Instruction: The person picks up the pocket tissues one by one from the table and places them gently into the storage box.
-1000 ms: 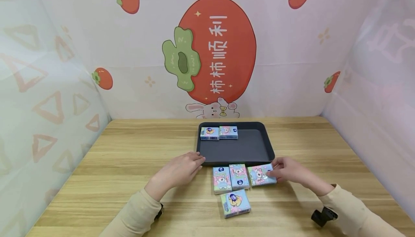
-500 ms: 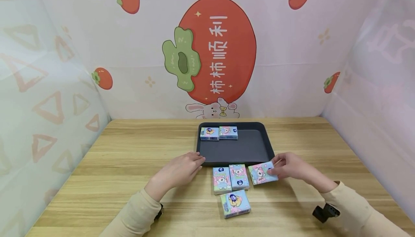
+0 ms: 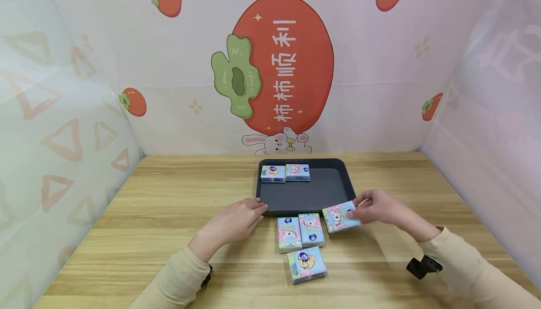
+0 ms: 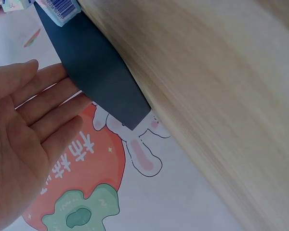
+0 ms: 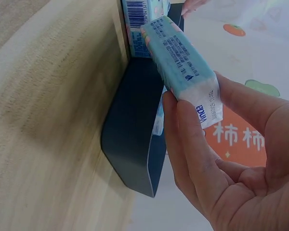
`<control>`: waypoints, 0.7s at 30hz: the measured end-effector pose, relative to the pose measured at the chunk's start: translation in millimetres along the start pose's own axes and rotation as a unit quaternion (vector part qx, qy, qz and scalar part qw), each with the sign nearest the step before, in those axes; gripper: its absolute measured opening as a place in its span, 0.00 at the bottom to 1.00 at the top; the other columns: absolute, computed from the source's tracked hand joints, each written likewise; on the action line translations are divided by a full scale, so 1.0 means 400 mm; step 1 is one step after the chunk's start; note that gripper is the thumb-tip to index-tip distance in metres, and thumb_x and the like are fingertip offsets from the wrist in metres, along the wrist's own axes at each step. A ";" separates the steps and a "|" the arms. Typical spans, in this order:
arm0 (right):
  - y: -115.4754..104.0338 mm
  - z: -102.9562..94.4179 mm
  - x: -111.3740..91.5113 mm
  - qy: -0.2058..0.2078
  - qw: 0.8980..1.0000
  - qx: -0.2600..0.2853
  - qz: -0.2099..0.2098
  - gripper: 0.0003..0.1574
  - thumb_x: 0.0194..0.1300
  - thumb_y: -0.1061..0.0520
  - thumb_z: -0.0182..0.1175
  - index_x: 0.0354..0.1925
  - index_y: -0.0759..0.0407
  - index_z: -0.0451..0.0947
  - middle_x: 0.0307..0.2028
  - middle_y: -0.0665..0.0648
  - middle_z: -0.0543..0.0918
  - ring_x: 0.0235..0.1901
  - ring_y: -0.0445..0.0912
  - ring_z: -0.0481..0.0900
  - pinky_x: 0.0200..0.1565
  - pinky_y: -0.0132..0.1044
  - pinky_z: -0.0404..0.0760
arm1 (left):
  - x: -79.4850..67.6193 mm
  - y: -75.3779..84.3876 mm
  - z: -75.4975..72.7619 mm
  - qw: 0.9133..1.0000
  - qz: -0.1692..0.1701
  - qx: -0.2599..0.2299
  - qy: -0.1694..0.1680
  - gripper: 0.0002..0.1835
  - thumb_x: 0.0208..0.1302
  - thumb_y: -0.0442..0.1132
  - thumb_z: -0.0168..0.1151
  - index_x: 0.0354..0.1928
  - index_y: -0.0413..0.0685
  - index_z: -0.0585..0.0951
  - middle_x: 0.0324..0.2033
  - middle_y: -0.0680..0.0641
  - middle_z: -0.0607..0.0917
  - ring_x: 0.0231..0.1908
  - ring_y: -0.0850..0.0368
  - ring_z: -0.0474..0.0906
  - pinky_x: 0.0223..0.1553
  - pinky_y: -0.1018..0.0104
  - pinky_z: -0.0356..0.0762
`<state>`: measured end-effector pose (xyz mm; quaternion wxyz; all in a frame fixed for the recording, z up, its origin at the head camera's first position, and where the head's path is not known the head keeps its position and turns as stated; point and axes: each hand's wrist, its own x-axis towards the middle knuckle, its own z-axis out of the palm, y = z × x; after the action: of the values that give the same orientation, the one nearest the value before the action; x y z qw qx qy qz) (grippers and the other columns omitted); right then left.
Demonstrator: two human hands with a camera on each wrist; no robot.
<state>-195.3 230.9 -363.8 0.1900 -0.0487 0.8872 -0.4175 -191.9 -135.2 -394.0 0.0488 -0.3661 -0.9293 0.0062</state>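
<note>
- The light-blue, plastic-wrapped rectangular pack with a pink-and-white cartoon bear [image 3: 338, 218] is lifted and tilted at the near right corner of the tray.
- The right hand [image 3: 376, 207] reaches in from the right, back upward, its fingers bent; it pinches that pack's right end between thumb and fingers, parted only by the pack.
- The dark grey, shallow rectangular tray [image 3: 313, 198] lies just beyond.
- The left hand [image 3: 236, 220] slants in from the left, its back upward; its fingers are extended and grasp nothing, fingertips touching the tray's near left corner.
- A duck-print blue pack [image 3: 273, 174] and a bear-print blue pack [image 3: 297, 173] sit side by side in the tray's far left corner.
- Nearer, three similar pastel packs [image 3: 289, 236] lie on the light-brown wood-grain table [image 3: 203, 182].
</note>
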 end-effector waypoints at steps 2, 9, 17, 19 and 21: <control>-0.005 -0.002 0.001 0.000 1.000 -0.007 -0.001 0.34 0.52 0.47 0.71 0.47 0.70 0.73 0.29 0.55 0.84 0.30 0.46 0.84 0.39 0.43 0.87 | 0.001 0.000 0.000 1.000 0.001 0.000 0.000 0.18 0.70 0.42 0.52 0.56 0.42 0.79 0.55 0.44 0.81 0.58 0.48 0.75 0.60 0.57 0.75; -0.022 -0.006 0.008 -0.002 1.000 -0.016 0.000 0.35 0.52 0.46 0.71 0.49 0.69 0.74 0.30 0.55 0.85 0.32 0.47 0.85 0.40 0.44 0.86 | 0.002 0.000 -0.002 1.000 0.001 0.000 0.001 0.18 0.70 0.42 0.53 0.56 0.42 0.79 0.55 0.44 0.81 0.58 0.48 0.75 0.60 0.57 0.75; -0.036 -0.012 0.020 -0.004 1.000 -0.012 -0.007 0.36 0.53 0.45 0.70 0.49 0.69 0.73 0.30 0.55 0.85 0.33 0.48 0.85 0.41 0.44 0.86 | 0.001 0.000 -0.002 1.000 0.003 0.003 0.003 0.18 0.70 0.42 0.52 0.56 0.42 0.79 0.55 0.44 0.81 0.58 0.49 0.75 0.60 0.57 0.75; -0.040 -0.014 0.024 -0.005 1.000 -0.012 -0.010 0.36 0.53 0.45 0.70 0.49 0.69 0.73 0.31 0.55 0.85 0.33 0.49 0.85 0.42 0.44 0.86 | 0.001 0.000 -0.002 1.000 0.003 0.003 0.003 0.18 0.70 0.42 0.52 0.56 0.42 0.79 0.55 0.44 0.81 0.58 0.49 0.75 0.60 0.57 0.75; -0.043 -0.016 0.029 -0.003 1.000 -0.013 -0.010 0.36 0.54 0.45 0.70 0.49 0.69 0.73 0.32 0.55 0.85 0.34 0.50 0.85 0.42 0.44 0.86 | 0.001 0.000 -0.001 1.000 0.002 0.003 0.002 0.18 0.70 0.42 0.52 0.56 0.42 0.79 0.55 0.44 0.81 0.58 0.49 0.75 0.60 0.57 0.75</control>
<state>-209.7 221.6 -350.7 0.1881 -0.0618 0.8913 -0.4078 -192.3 -134.8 -393.4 0.0521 -0.3681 -0.9283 0.0086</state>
